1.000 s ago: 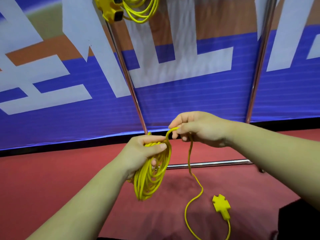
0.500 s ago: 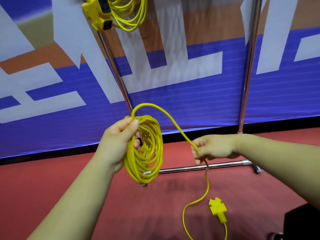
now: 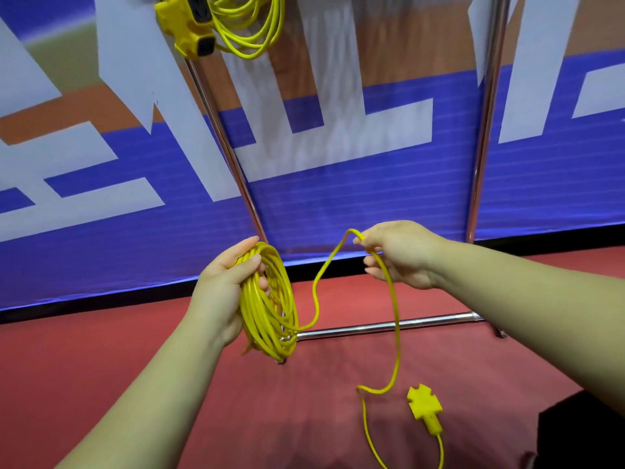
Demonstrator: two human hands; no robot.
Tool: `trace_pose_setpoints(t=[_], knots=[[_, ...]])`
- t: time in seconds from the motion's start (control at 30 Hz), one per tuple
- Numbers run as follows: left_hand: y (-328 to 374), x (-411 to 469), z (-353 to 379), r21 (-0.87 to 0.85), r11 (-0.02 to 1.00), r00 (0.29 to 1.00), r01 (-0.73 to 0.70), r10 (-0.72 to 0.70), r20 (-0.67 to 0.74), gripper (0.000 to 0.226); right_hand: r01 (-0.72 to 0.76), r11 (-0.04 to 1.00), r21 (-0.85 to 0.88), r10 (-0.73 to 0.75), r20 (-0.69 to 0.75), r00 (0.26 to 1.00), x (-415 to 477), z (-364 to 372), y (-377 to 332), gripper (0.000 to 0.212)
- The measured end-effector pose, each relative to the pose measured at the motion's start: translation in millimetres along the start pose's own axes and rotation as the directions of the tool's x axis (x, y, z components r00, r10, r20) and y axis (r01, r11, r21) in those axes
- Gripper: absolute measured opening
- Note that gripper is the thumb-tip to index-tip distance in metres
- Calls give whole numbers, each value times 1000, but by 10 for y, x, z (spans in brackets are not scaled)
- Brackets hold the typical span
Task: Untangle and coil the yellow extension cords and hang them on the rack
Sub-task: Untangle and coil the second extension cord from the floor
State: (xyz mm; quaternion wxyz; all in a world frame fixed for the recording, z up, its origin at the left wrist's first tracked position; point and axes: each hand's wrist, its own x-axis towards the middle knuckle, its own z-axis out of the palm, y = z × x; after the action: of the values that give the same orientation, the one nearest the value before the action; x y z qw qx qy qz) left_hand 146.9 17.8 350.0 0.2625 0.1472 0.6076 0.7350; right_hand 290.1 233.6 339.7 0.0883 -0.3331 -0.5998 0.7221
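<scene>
1. Two bare hands are seen above a red floor (image 3: 101,360).
2. A coil of yellow cord (image 3: 270,306) is gripped by the left hand (image 3: 223,292), with the fingers curled round its top.
3. A loose strand (image 3: 396,316) is pinched by the right hand (image 3: 399,252), near the coil.
4. The strand is trailed down to a yellow socket block (image 3: 425,409) on the floor.
5. A second yellow cord (image 3: 184,28) is hung on the metal rack (image 3: 485,130).

2 cords (hung cord (image 3: 184,28), held cord (image 3: 260,319)), 2 hands (left hand (image 3: 225,286), right hand (image 3: 402,253)), 1 rack (image 3: 484,130).
</scene>
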Motion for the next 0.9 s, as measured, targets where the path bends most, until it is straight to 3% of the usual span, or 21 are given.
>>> trace_pose_setpoints(t=[0.17, 0.27, 0.4, 0.5, 0.63, 0.73, 0.9], knots=[[-21, -51, 128, -77, 996, 994, 53, -45, 104, 40, 251, 957, -145, -248, 37, 968, -53, 149, -62, 16], [-27, -86, 230, -150, 985, 990, 88, -70, 126, 36, 433, 862, -261, -419, 112, 901, -128, 252, -94, 15], [-41, -82, 299, -201, 971, 990, 128, -111, 92, 33, 568, 767, -299, -540, 178, 822, -258, 376, -139, 9], [-68, -56, 323, -220, 964, 988, 148, -133, 83, 38, 619, 707, -341, -573, 237, 785, -304, 437, -126, 7], [-71, -63, 361, -247, 955, 985, 162, -142, 97, 63, 658, 663, -357, -577, 316, 753, -341, 476, -103, 7], [-39, -26, 374, -272, 952, 990, 138, -125, 66, 53, 679, 641, -356, -594, 329, 734, -361, 500, -72, 8], [206, 64, 295, -358, 931, 996, -64, 35, -87, 48, 562, 822, -95, -460, 472, 752, -314, 441, 81, 21]])
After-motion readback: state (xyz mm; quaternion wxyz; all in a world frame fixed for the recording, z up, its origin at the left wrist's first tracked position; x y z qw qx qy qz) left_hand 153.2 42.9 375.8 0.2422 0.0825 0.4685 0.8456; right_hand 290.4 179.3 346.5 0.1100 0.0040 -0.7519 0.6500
